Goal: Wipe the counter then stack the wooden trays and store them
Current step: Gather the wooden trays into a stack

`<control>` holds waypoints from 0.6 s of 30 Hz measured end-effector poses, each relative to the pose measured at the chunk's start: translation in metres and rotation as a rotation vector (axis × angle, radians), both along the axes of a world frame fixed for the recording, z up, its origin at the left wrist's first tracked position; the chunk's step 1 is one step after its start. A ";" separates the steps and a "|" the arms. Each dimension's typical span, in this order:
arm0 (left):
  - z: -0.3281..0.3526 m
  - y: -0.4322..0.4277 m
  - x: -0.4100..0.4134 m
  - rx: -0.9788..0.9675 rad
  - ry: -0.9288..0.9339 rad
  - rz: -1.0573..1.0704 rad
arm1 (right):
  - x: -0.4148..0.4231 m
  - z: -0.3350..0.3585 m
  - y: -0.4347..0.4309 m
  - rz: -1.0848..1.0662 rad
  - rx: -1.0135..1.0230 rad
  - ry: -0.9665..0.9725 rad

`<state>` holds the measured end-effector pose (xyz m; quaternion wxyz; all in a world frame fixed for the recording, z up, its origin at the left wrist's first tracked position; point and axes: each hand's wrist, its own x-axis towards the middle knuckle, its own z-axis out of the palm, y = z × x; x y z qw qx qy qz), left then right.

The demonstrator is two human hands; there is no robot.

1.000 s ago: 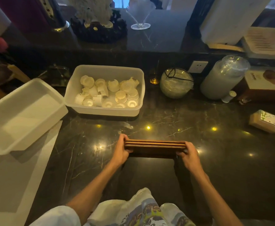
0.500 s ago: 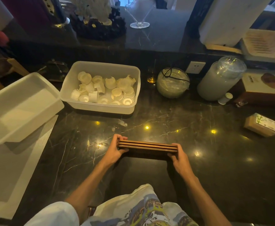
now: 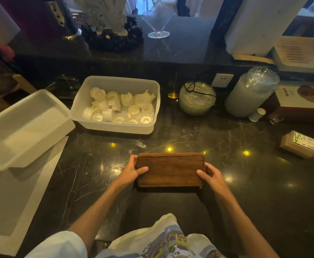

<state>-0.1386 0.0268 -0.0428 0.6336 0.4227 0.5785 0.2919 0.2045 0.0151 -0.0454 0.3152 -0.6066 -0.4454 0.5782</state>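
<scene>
Trays (image 3: 171, 170) at mid worktop (image 3: 236, 192), just in front of the person, broad face turned twd the camera; layered edges show along the far side; can't tell if the near edge touches the worktop; L hand (image 3: 132, 172) grasps the L end, thumb on the face, fingers round the edge; R hand (image 3: 211, 175) grasps the R end likewise; behind, a tub (image 3: 115, 128) w/ white cups (image 3: 122, 107); 1 empty tub (image 3: 22, 131) at L; jar (image 3: 197, 98) and box (image 3: 301, 144) to the R, well apart from the trays.
</scene>
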 end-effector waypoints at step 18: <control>0.039 -0.027 0.084 -0.224 -0.252 0.155 | 0.070 0.027 -0.066 -0.131 -0.202 0.251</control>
